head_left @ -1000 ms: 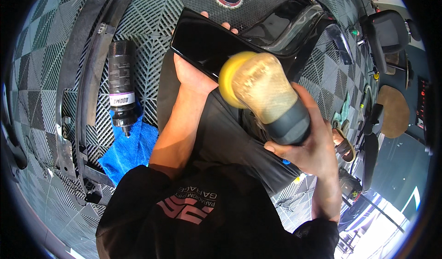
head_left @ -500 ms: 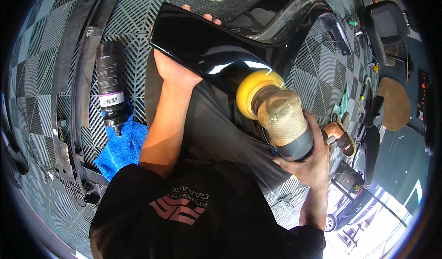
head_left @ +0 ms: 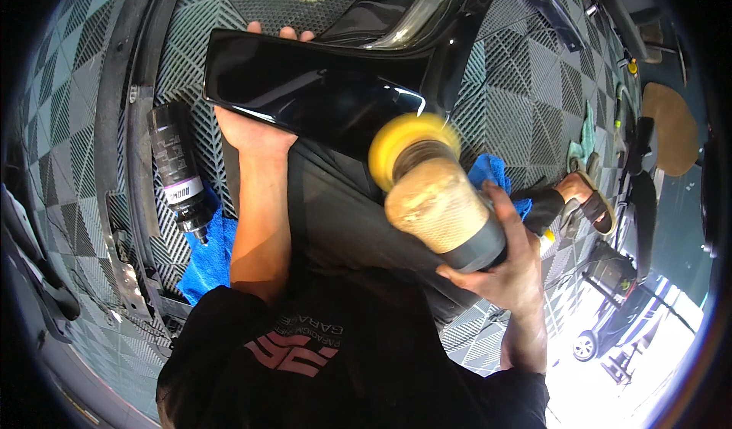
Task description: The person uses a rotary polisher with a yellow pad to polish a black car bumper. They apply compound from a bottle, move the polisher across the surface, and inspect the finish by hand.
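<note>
Glossy black, the panel [head_left: 320, 86] is gripped at its near-left end by the left hand [head_left: 255, 128]: the palm is pressed beneath it and fingertips [head_left: 282, 32] are curled over its far edge. The polisher [head_left: 442, 200] is clasped by the right hand [head_left: 507, 269], fingers wrapped round its grey body. Its blurred yellow pad [head_left: 408, 135] is set against the panel's near edge, above the lap. A dark bottle [head_left: 179, 170] lies left of the forearm on the tiled floor [head_left: 518, 86], its tip over a blue cloth [head_left: 210, 257].
</note>
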The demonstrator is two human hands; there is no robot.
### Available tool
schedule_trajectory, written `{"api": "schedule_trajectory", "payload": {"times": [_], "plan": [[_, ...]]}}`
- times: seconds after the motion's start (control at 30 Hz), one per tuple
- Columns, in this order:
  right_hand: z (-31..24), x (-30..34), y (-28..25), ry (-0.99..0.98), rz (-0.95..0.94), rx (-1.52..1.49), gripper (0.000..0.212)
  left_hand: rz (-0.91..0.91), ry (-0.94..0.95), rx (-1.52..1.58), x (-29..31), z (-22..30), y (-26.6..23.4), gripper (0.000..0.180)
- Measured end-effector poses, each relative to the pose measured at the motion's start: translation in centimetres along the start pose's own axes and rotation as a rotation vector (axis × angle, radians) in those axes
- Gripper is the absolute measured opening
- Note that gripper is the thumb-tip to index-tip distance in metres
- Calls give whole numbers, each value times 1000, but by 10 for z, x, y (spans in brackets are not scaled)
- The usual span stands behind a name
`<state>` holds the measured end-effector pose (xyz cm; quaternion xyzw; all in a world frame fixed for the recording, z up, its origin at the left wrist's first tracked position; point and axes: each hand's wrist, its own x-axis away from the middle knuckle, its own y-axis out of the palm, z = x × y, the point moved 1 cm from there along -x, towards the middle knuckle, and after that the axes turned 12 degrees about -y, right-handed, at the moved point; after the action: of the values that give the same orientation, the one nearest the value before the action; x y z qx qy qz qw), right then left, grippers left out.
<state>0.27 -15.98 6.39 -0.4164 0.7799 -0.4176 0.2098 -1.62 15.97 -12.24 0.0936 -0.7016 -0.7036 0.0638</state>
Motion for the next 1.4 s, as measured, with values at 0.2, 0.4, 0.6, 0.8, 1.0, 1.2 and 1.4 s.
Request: {"api": "schedule_trajectory", "payload": {"times": [0.2,0.4,0.6,0.8,1.0,1.2,1.4], "plan": [[-12,-16,18,-104,-52,-147,106,40,4,-82,-1,-5,0,63],[-25,-37,32,-27,-8,-226,105,67,15,-126,-2,-14,2,59],[-30,-41,40,3,-61,-307,106,67,-38,-172,-6,-14,0,62],[-27,-47,36,43,-15,-323,109,165,121,-223,-7,-29,12,63],[-26,-53,31,89,-12,-358,109,29,67,-185,-11,-32,18,64],[-25,-55,28,139,-47,-383,112,124,87,-41,-12,-26,17,67],[-21,-48,27,184,-18,-446,115,60,79,-93,-14,-25,14,66]]}}
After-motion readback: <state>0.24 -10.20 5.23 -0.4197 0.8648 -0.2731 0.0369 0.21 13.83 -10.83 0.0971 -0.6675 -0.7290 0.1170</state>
